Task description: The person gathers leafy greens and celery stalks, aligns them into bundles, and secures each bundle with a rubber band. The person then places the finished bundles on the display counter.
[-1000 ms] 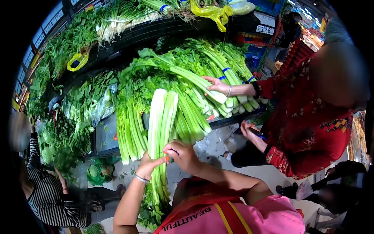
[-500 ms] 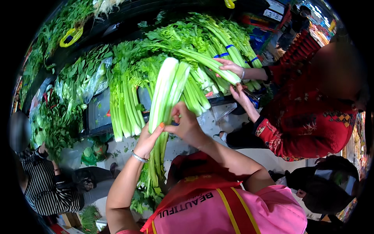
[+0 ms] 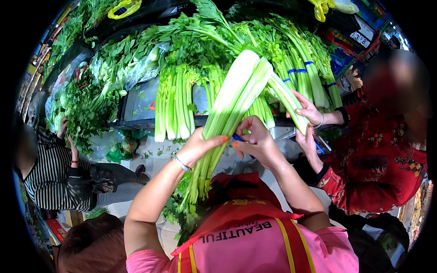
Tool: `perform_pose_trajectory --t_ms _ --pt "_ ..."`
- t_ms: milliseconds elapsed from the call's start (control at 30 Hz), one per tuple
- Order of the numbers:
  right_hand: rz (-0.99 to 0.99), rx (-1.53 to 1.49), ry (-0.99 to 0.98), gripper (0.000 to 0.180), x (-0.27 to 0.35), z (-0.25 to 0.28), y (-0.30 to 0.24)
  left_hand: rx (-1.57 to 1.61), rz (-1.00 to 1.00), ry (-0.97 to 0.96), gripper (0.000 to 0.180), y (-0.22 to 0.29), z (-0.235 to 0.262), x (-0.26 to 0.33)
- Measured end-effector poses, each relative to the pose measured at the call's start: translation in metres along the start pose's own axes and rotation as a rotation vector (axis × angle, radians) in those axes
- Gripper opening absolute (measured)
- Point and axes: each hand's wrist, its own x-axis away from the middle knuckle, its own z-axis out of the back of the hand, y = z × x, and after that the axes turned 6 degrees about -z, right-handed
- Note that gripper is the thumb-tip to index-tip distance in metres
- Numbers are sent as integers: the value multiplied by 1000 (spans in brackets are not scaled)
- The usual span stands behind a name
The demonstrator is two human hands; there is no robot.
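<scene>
A big celery bunch [image 3: 232, 98] leans in front of me, its pale root end up and away, its leaves hanging down by my apron. My left hand [image 3: 199, 148] is wrapped round the stalks at mid-length, thumb across the front. At the right side of the bunch, my right hand [image 3: 257, 140] has its fingers curled and pinches a dark blue band [image 3: 237, 137] against the stalks. Part of the band is hidden by the fingers and the celery.
Celery bunches [image 3: 175, 107] lie along the display shelf; those at right wear blue bands. A person in red [image 3: 378, 159] holds celery stalks [image 3: 289, 102] close on my right. At left, a person in stripes [image 3: 59, 168] handles leafy greens [image 3: 91, 107].
My view has shifted, so the scene sits differently. A dark blue band now shows at my right fingers, which have moved slightly apart from my left thumb. My left hand still holds the celery.
</scene>
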Motion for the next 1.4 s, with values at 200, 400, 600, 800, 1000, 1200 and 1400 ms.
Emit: perform_pose_trajectory --t_ms 200,400,600,800,1000,1200,1400 --pt "-157 244 -398 12 8 18 8 -220 -77 -39 41 25 3 7" --pt "288 322 -599 35 -13 10 13 -762 -281 -123 56 62 0 32" --pt "79 -129 -893 78 -31 22 -59 -1069 -284 -445 61 106 -13 66" --pt "-359 -415 -999 73 -41 -12 -86 -1555 -670 -397 57 56 9 53" --pt "-190 -253 -435 29 -36 -36 -74 -1614 -292 -122 68 56 20 20" --pt "537 583 -405 22 56 -51 -124 -1366 106 221 46 4 91 21" --pt "-1 -25 -318 41 3 -29 -65 -376 -9 193 46 23 76 43"
